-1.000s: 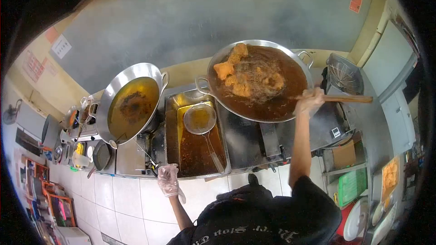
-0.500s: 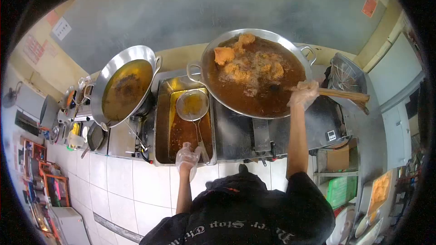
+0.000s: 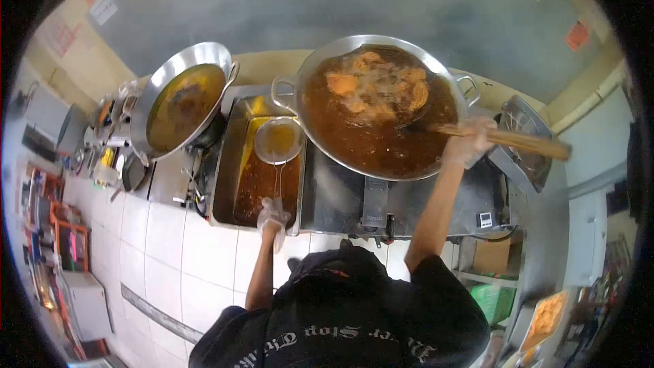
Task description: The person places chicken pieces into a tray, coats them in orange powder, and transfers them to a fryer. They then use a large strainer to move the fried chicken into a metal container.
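Note:
Gloved in clear plastic, my right hand is closed round the thick wooden handle of a skimmer. Its head dips into the brown oil of a large wok and is mostly hidden under oil and food. Golden battered fried pieces, likely chicken, bunch in the bubbling oil towards the far side. My left hand, also gloved, is closed round the handle of a round mesh strainer. That strainer lies over a rectangular metal pan holding dark oil and crumbs.
A second wok of oil stands at the left, with a small frying pan beyond it. At the right are a metal basin and a small white timer. A tray of golden food sits lower right.
My right hand has shifted right with the skimmer, and the fried pieces are bunched closer together. The camera view has shifted somewhat; my left hand stays on the strainer handle.

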The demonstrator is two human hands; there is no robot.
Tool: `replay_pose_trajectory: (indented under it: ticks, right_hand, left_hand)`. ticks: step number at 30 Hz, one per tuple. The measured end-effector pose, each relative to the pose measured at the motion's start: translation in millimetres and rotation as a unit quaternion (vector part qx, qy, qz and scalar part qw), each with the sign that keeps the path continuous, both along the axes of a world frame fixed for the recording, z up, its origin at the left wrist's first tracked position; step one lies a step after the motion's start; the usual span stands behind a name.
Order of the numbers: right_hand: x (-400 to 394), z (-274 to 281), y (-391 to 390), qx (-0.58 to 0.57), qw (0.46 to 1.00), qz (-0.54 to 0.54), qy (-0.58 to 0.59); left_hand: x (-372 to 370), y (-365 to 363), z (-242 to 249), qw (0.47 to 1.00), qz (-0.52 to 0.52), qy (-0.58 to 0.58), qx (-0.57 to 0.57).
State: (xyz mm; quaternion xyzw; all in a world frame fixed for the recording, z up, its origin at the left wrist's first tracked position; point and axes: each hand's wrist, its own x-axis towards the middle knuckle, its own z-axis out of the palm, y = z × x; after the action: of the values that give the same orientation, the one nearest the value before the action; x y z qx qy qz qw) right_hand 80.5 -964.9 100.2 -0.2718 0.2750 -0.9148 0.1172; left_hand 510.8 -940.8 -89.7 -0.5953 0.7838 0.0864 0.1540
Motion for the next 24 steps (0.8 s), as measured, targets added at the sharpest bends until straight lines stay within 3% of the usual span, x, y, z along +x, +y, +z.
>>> replay_pose_trajectory:
  ticks: [2, 3, 4, 6, 7, 8, 10, 12, 14, 15, 16, 18, 19, 20, 22, 24]
  right_hand:
    - [2, 15, 7, -0.038, 0.994, -0.097, -0.039]
    - [-3, 13, 12, -0.105, 0.994, -0.007, -0.043]
    - [-8, 10, 20, -0.170, 0.981, 0.080, -0.049]
    - [-8, 15, 27, -0.119, 0.988, 0.047, -0.086]
    - [-13, 12, 30, -0.158, 0.985, 0.069, -0.013]
    - [-18, 13, 33, -0.199, 0.974, 0.086, 0.062]
    - [5, 30, 37, -0.214, 0.976, 0.034, -0.018]
    - [2, 31, 43, -0.218, 0.972, 0.076, 0.030]
    - [9, 40, 48, -0.227, 0.971, 0.063, 0.031]
    - [15, 48, 51, -0.231, 0.971, 0.047, 0.028]
    - [20, 57, 53, -0.232, 0.971, 0.051, 0.029]
    - [29, 78, 57, -0.263, 0.961, 0.051, 0.060]
    - [33, 89, 60, -0.261, 0.962, 0.057, 0.060]
    - [39, 99, 63, -0.258, 0.964, 0.035, 0.060]
    - [49, 118, 66, -0.252, 0.965, 0.021, 0.064]
    - [52, 132, 74, -0.210, 0.975, -0.066, 0.041]
  left_hand:
    - [48, -23, -109, 0.987, 0.021, 0.116, -0.109]
    - [70, -29, -122, 0.941, 0.062, 0.323, -0.084]
    - [88, -35, -126, 0.849, 0.096, 0.515, -0.063]
    - [98, -41, -111, 0.875, 0.137, 0.462, -0.051]
    - [91, -33, -75, 0.920, 0.000, 0.347, -0.185]
    - [97, -36, -79, 0.900, 0.065, 0.425, -0.074]
    - [56, -20, 14, 0.906, 0.180, 0.371, -0.094]
    - [67, -20, 5, 0.894, 0.208, 0.387, -0.090]
    - [92, -15, -14, 0.935, -0.014, 0.309, -0.172]
    - [113, -21, -56, 0.882, 0.066, 0.451, -0.121]
    - [108, -15, -47, 0.880, 0.070, 0.453, -0.123]
    - [90, -3, 1, 0.846, 0.209, 0.480, -0.102]
    - [92, -2, 17, 0.930, 0.033, 0.316, -0.182]
    - [102, -6, 3, 0.930, 0.043, 0.316, -0.180]
    - [127, -15, -42, 0.896, 0.032, 0.426, -0.121]
    - [111, -10, -23, 0.870, 0.104, 0.466, -0.120]
